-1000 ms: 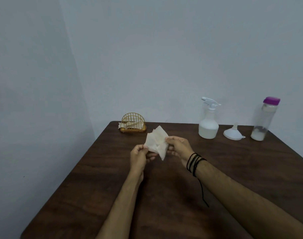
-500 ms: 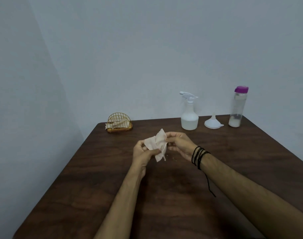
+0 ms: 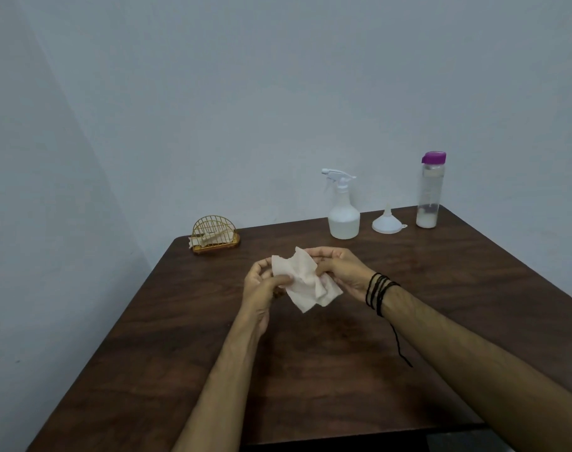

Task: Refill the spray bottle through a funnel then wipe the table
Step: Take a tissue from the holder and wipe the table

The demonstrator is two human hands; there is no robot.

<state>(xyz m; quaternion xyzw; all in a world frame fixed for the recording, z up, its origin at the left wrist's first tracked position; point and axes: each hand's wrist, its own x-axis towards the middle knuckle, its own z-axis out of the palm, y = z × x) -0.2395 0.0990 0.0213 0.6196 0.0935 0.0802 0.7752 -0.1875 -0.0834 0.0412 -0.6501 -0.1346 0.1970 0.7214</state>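
Note:
Both hands hold a crumpled white paper napkin [image 3: 305, 282] above the middle of the dark wooden table [image 3: 343, 370]. My left hand [image 3: 263, 288] pinches its left edge; my right hand [image 3: 341, 270], with black cords at the wrist, grips its right side. Toward the back of the table stands a white spray bottle [image 3: 342, 210] with its trigger head on. To its right a white funnel [image 3: 388, 220] rests mouth down. Further right is a clear bottle [image 3: 429, 190] with a purple cap and a little white liquid at the bottom.
A gold wire napkin holder [image 3: 215, 234] with napkins sits at the table's back left corner. Pale walls close in behind and on the left. The table's near edge runs along the bottom of the view.
The view has shifted, so the bottles appear further right and lower. Between my hands the napkin has spread out wider and hangs lower than before.

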